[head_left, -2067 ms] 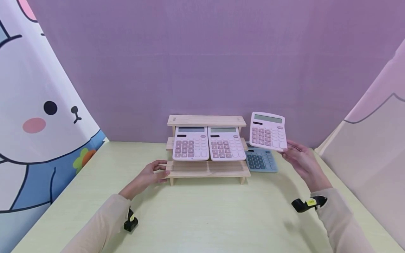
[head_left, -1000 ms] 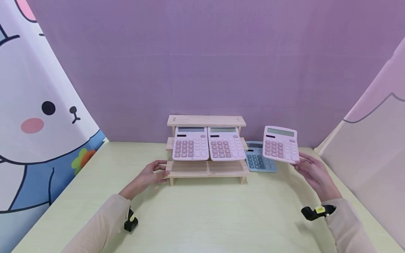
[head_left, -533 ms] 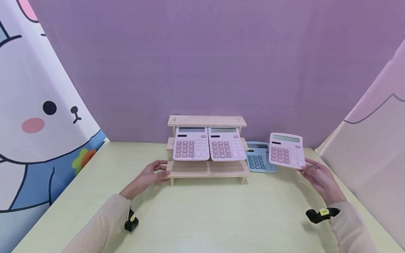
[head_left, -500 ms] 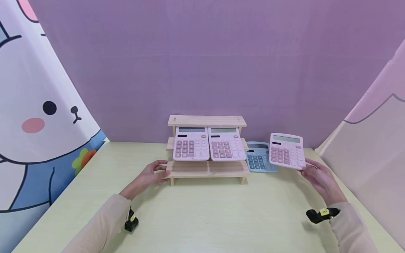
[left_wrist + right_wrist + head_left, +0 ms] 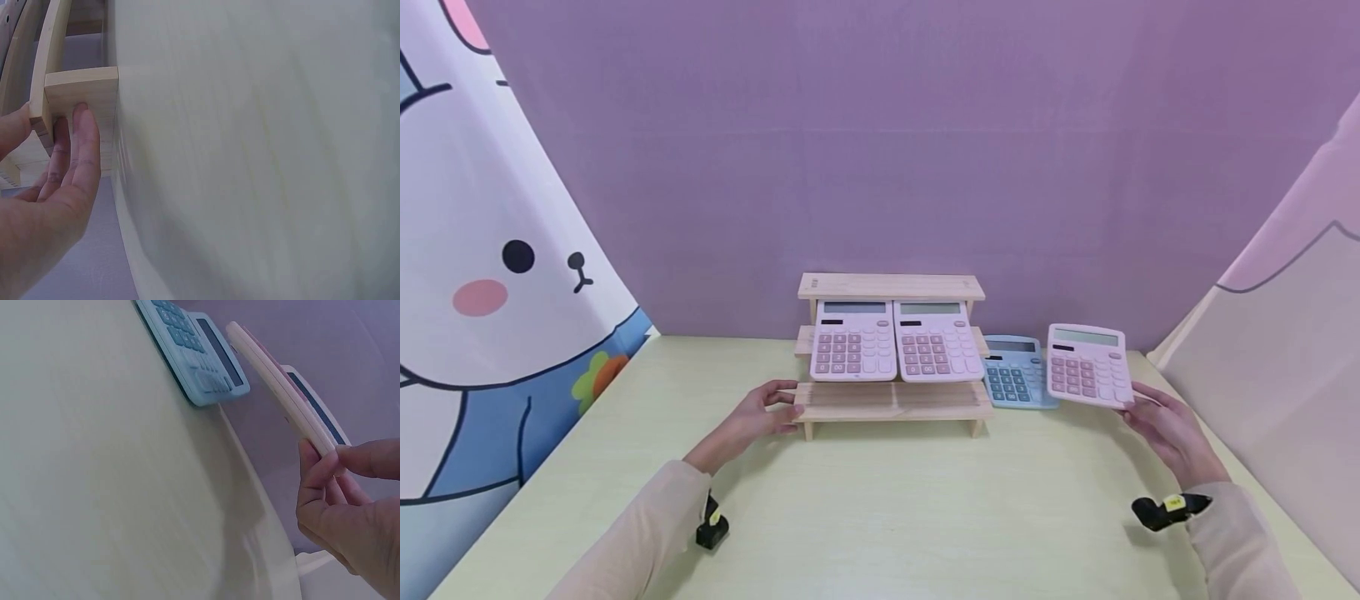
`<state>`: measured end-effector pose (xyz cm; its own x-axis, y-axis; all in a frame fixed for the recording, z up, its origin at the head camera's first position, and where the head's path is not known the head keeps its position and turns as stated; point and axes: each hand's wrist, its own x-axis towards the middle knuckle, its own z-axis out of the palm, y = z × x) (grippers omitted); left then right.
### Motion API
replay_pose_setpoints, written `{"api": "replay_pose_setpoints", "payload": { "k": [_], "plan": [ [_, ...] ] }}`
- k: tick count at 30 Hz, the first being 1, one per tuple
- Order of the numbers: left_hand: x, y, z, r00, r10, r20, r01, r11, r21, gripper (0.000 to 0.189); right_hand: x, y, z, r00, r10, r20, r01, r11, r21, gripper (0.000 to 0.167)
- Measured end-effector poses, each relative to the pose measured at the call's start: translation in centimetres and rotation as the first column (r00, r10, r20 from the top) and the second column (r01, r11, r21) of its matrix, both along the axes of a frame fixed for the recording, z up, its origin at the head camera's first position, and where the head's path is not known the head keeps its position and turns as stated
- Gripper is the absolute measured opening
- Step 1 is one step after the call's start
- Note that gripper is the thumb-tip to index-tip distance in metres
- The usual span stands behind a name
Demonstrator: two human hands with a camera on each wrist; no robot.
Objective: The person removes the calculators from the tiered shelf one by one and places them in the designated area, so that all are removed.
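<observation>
Between thumb and fingers, my right hand (image 5: 1172,433) pinches a pink calculator (image 5: 1086,367) by its lower right corner. The right wrist view has this calculator (image 5: 281,387) edge-on, raised off the table. A blue calculator (image 5: 1015,375) lies just left of it, partly hidden behind it in the head view. My left hand (image 5: 752,421) grips the left end of the lowest board of a tiered wooden rack (image 5: 891,404), thumb above and fingers underneath, as the left wrist view shows. Two more pink calculators, a left one (image 5: 853,346) and a right one (image 5: 937,346), lean side by side on the rack's middle tier.
The pale table (image 5: 910,517) stretches in front of the rack. A purple backdrop (image 5: 887,150) rises behind it. A cartoon-printed cloth (image 5: 490,208) borders the left side and a pale cloth panel (image 5: 1285,358) the right.
My right hand has moved the pink calculator rightward and down, from above the blue calculator to its right, uncovering more of it. The left hand and the rack have stayed put.
</observation>
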<state>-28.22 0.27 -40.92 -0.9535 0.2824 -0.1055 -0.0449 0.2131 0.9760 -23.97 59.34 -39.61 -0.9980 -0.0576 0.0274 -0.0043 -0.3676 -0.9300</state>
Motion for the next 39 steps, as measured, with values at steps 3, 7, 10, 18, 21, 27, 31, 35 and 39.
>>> {"api": "replay_pose_setpoints", "payload": {
  "k": [3, 7, 10, 18, 21, 27, 31, 35, 39],
  "plan": [
    [0.0, 0.0, -0.1, 1.0, 0.004, 0.0, -0.004, 1.0, -0.002, 0.058, 0.1, 0.2, 0.0, 1.0, -0.004, 0.016, 0.004, 1.0, -0.001, 0.036],
    [-0.1, -0.1, -0.2, 1.0, 0.01, 0.003, -0.01, 1.0, -0.008, 0.058, 0.1, 0.6, -0.2, 1.0, -0.001, 0.02, 0.001, 1.0, 0.0, 0.037],
    [0.0, -0.1, -0.2, 1.0, 0.004, 0.003, -0.004, 1.0, -0.007, 0.059, 0.1, 0.9, -0.4, 1.0, 0.003, 0.023, -0.003, 1.0, 0.012, 0.038],
    [0.1, -0.1, -0.1, 1.0, 0.004, 0.005, -0.004, 1.0, 0.005, 0.058, 0.0, 1.7, -0.6, 0.999, -0.001, 0.047, -0.002, 0.997, 0.075, 0.038],
    [0.1, -0.1, -0.1, 1.0, 0.005, 0.006, -0.005, 1.0, 0.0, 0.058, 0.0, 2.0, -0.8, 0.999, 0.01, 0.043, -0.014, 0.997, 0.076, 0.039],
    [0.0, -0.1, -0.1, 1.0, 0.009, 0.007, -0.009, 1.0, -0.005, 0.058, 0.0, 2.4, -1.0, 0.999, 0.017, 0.045, -0.02, 0.998, 0.064, 0.041],
    [0.0, 0.0, 0.0, 1.0, 0.008, 0.005, -0.008, 1.0, -0.008, 0.058, 0.0, 2.6, -1.1, 0.998, 0.006, 0.062, -0.011, 0.997, 0.074, 0.04],
    [0.1, 0.0, 0.0, 1.0, 0.006, 0.001, -0.006, 1.0, -0.006, 0.058, 0.0, 2.7, -1.3, 0.996, -0.007, 0.094, -0.003, 0.995, 0.102, 0.041],
    [0.1, -0.1, 0.0, 1.0, 0.002, -0.002, -0.002, 1.0, -0.003, 0.058, -0.1, 2.9, -1.5, 0.99, -0.029, 0.135, 0.011, 0.991, 0.135, 0.041]
  ]
}}
